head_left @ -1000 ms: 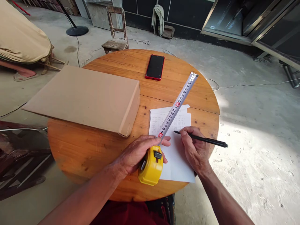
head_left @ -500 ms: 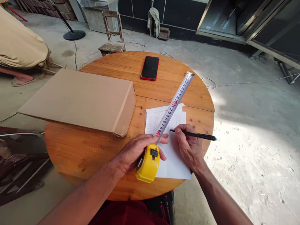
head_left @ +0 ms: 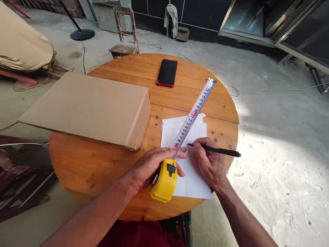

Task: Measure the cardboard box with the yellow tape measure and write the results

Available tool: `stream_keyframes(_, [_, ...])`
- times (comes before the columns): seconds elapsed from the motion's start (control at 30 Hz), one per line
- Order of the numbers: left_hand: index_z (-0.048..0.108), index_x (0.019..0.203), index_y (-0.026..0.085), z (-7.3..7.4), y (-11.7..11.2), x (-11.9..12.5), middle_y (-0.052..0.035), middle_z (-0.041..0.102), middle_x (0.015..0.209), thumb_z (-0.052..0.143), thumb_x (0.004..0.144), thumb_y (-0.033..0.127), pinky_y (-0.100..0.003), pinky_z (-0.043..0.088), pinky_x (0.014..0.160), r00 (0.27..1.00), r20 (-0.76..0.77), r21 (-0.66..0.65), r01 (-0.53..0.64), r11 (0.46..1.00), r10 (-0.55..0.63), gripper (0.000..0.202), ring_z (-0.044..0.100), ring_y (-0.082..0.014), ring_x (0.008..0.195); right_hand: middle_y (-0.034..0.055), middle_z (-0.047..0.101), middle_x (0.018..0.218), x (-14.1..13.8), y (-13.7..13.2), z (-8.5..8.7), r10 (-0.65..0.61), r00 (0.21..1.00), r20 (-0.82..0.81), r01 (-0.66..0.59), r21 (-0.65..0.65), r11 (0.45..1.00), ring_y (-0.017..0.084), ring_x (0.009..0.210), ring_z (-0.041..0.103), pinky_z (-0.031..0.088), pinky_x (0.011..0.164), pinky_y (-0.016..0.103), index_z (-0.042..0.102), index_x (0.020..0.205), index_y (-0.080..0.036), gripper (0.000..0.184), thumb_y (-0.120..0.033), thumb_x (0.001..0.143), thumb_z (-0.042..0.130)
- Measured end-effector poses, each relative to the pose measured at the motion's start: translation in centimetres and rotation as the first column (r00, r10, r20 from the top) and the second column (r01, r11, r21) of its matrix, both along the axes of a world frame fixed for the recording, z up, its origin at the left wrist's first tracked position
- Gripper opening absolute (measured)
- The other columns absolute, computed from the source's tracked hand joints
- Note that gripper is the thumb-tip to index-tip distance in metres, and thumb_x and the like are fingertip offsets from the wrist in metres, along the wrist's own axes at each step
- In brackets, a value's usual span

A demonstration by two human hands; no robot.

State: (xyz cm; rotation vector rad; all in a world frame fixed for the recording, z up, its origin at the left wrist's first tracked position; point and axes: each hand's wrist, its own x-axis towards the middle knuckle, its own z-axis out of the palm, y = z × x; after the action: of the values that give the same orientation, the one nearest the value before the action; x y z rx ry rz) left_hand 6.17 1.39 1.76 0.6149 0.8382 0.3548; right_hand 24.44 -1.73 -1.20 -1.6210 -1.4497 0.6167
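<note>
My left hand (head_left: 151,164) is closed around a yellow tape measure (head_left: 164,181). Its silver blade (head_left: 191,118) sticks out up and to the right, across a sheet of white paper (head_left: 191,181) with small printed or written figures on its upper part. Pinched in my right hand (head_left: 209,163) is a black pen (head_left: 221,150). The pen's tip points left, at the paper close to the lower end of the figures; whether it touches I cannot tell. My right hand rests over the sheet's right edge.
A cardboard box (head_left: 89,108) covers the left part of the round wooden table (head_left: 102,168). Toward the far edge lies a phone (head_left: 167,72) in a red case. Beyond the table stand a wooden chair (head_left: 124,48) and a round black stand base (head_left: 82,34). At left, a person's foot (head_left: 25,84) shows.
The whole view has shifted slightly, so the table and its things appear a little to the right. Both hands keep their holds on the tape measure and pen.
</note>
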Motion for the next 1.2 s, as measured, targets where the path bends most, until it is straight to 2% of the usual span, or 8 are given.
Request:
stream_keyframes(0.37, [0.068, 0.106, 0.008, -0.24, 0.13, -0.04, -0.0129, 0.071, 0.068, 0.046, 0.088, 0.036, -0.018, 0.034, 0.046, 1.0, 0.003, 0.041, 0.019, 0.999, -0.019, 0.04, 0.049, -0.0079, 0.046, -0.004, 0.051, 0.064, -0.01, 0.02, -0.12, -0.004, 1.0, -0.013, 0.004, 0.007, 1.0, 0.009, 0.056, 0.044, 0.035, 0.052, 0.023, 0.055, 0.075, -0.02, 0.012, -0.02, 0.086, 0.049])
stream_keyframes(0.53, [0.067, 0.106, 0.007, -0.19, 0.21, 0.06, -0.0134, 0.072, 0.071, 0.045, 0.088, 0.035, -0.019, 0.035, 0.047, 1.0, 0.001, 0.05, 0.017, 0.999, -0.017, 0.039, 0.052, -0.0094, 0.048, -0.0052, 0.048, 0.058, 0.01, -0.14, -0.25, -0.091, 0.993, -0.079, 0.094, 0.032, 0.995, 0.009, 0.052, 0.043, 0.034, 0.048, 0.022, 0.055, 0.075, -0.021, 0.013, -0.023, 0.086, 0.049])
stream_keyframes(0.77, [0.067, 0.106, 0.008, -0.11, 0.09, -0.13, -0.0136, 0.072, 0.073, 0.046, 0.088, 0.035, -0.021, 0.037, 0.047, 1.0, 0.006, 0.047, 0.022, 0.999, -0.023, 0.039, 0.056, -0.0109, 0.048, -0.0049, 0.049, 0.056, 0.05, -0.01, -0.15, -0.15, 0.982, -0.113, 0.147, -0.034, 0.989, 0.009, 0.049, 0.042, 0.033, 0.045, 0.022, 0.055, 0.073, -0.02, 0.016, -0.026, 0.086, 0.048])
stream_keyframes(1.07, [0.067, 0.106, 0.008, -0.27, 0.26, 0.0, -0.0139, 0.072, 0.072, 0.047, 0.087, 0.037, -0.022, 0.038, 0.049, 1.0, 0.022, 0.026, 0.011, 1.0, -0.012, 0.04, 0.059, -0.0131, 0.05, -0.0056, 0.047, 0.056, 0.02, 0.15, -0.16, -0.118, 0.988, -0.095, 0.116, -0.025, 0.993, 0.009, 0.051, 0.042, 0.033, 0.047, 0.022, 0.055, 0.073, -0.02, 0.014, -0.025, 0.085, 0.051])
stream_keyframes(1.2, [0.068, 0.103, 0.008, -0.27, 0.15, -0.11, -0.0167, 0.072, 0.082, 0.046, 0.087, 0.036, -0.022, 0.037, 0.047, 1.0, 0.022, 0.027, 0.011, 1.0, -0.011, 0.039, 0.058, -0.0115, 0.048, -0.0056, 0.047, 0.056, -0.02, 0.13, -0.17, -0.111, 0.99, -0.088, 0.109, -0.021, 0.994, 0.009, 0.051, 0.042, 0.034, 0.047, 0.021, 0.055, 0.073, -0.02, 0.014, -0.024, 0.086, 0.051])
